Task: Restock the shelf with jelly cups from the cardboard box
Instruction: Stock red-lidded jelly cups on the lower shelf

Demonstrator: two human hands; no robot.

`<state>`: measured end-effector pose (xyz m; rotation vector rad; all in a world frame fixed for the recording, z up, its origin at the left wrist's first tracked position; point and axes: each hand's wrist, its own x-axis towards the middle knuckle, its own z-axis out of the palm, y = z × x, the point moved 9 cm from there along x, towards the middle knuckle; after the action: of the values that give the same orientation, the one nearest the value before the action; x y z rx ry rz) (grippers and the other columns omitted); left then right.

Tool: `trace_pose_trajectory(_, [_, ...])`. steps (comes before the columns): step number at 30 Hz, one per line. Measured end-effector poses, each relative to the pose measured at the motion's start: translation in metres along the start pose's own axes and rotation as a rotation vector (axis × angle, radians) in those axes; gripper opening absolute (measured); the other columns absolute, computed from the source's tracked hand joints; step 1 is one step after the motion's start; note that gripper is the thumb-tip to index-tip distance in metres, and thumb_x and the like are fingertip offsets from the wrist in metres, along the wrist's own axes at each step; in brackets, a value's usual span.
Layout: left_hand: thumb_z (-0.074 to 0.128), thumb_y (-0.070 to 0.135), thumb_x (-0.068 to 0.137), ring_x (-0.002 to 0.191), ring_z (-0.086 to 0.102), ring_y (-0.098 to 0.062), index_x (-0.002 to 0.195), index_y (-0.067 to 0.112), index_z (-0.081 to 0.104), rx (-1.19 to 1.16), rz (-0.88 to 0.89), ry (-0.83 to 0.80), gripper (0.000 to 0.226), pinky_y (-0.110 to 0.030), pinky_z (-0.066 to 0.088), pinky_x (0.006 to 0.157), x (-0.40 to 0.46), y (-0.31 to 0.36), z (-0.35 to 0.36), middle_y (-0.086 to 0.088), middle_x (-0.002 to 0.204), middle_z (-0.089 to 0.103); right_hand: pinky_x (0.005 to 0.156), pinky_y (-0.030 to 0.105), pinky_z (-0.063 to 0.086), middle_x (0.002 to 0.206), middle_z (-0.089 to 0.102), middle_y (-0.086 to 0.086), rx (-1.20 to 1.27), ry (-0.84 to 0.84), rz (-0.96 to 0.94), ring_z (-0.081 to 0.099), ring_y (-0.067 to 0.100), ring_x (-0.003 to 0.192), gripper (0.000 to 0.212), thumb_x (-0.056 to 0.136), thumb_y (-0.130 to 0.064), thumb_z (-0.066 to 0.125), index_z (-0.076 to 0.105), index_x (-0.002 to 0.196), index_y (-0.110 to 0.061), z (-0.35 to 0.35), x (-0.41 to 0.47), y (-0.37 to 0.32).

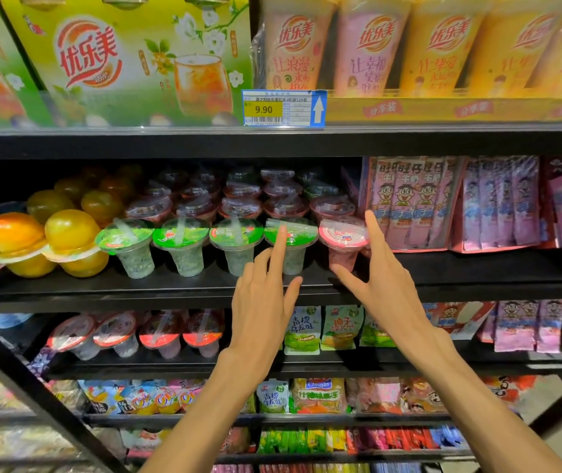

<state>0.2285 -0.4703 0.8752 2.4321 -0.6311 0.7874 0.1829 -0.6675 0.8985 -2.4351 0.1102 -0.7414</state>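
Note:
Several green-lidded jelly cups (180, 245) stand in a front row on the black middle shelf (102, 288), with a pink-lidded cup (342, 242) at the row's right end. Rows of red-lidded cups (238, 208) fill the space behind. My left hand (262, 298) reaches up with its index finger on the lid of the rightmost green cup (298, 240). My right hand (380, 278) is spread beside the pink cup, index finger up along its right side and thumb near its base. Neither hand holds anything. The cardboard box is out of view.
Orange and yellow dome-shaped jellies (44, 240) sit at the shelf's left, pink milk packs (416, 203) at its right. Milk-tea cups (368, 46) and a price tag (283, 108) are above. More jelly cups (156, 332) and snack bags (337, 327) fill the lower shelves.

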Motion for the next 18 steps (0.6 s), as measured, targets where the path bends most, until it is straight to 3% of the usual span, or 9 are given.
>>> trace_pose_trajectory(5, [0.053,0.047,0.104,0.134,0.047,-0.024,0.165,0.032,0.007,0.01,-0.006,-0.02,0.078,-0.039,0.052,0.102,-0.013,0.001,-0.004,-0.007,0.161,0.035,0.11,0.048,0.046,0.172,0.021,-0.005,-0.082,-0.007,-0.028,0.031,0.016,0.154,0.104,0.091,-0.06,0.067,-0.005,0.164,-0.04,-0.002,-0.007,-0.001])
trace_pose_trajectory(10, [0.048,0.051,0.104,0.149,0.033,-0.025,0.165,0.029,0.015,-0.018,0.018,-0.049,0.073,-0.041,0.043,0.114,-0.033,-0.001,-0.006,-0.01,0.162,0.033,0.116,0.051,0.04,0.174,0.01,0.006,-0.263,-0.041,-0.011,0.022,0.027,0.157,0.105,0.089,-0.071,0.059,-0.005,0.165,-0.036,0.005,-0.025,0.003])
trace_pose_trajectory(18, [0.05,0.053,0.105,0.157,0.021,-0.025,0.164,0.028,0.021,-0.017,0.131,-0.116,0.071,-0.042,0.029,0.124,-0.061,-0.02,-0.012,-0.008,0.168,0.026,0.122,0.054,0.032,0.172,0.012,0.016,-0.408,0.003,0.024,0.017,0.032,0.158,0.104,0.089,-0.072,0.056,-0.001,0.166,-0.031,0.004,-0.073,-0.011])
